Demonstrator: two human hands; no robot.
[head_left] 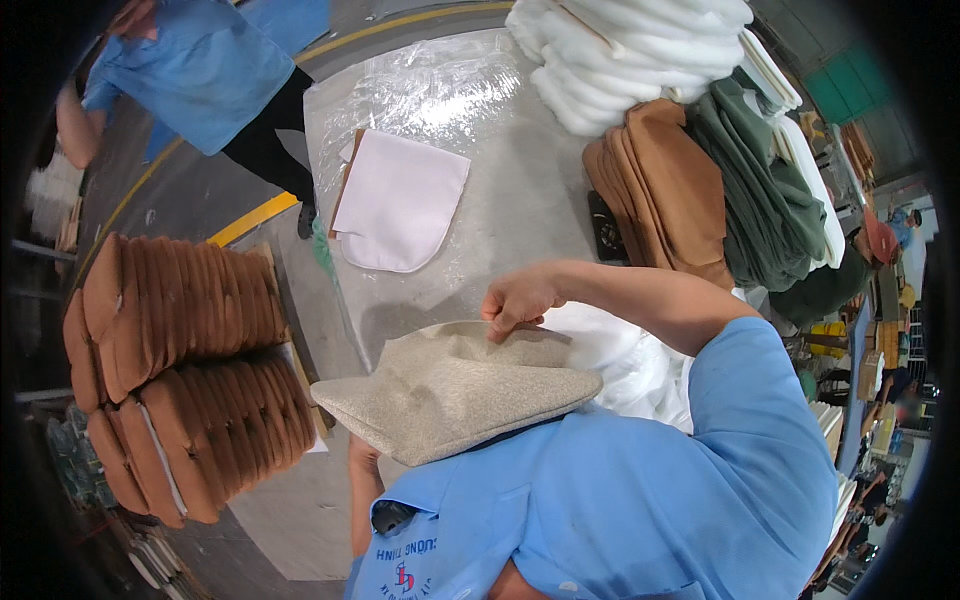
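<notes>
A beige woven cushion cover point(460, 385) is held up against my chest, its top creased and its corners pointing left and right. My right hand point(523, 300) is closed on the cover's far edge, pinching the fabric between thumb and fingers. At the cover's lower left, my left forearm point(364, 480) shows only near the wrist. The cover hides my left hand and its fingers. Beyond, a pale pink flat panel point(405, 200) with a rounded corner lies on the plastic-covered table point(510, 215), a brown edge showing beneath it.
Stacked brown cushions point(190, 370) stand at the left. Brown covers point(665, 190), dark green covers point(755, 185) and white padding point(635, 55) are piled at the far right. White filling point(625, 355) lies beside my right arm. Another person point(200, 75) in blue stands at the far left.
</notes>
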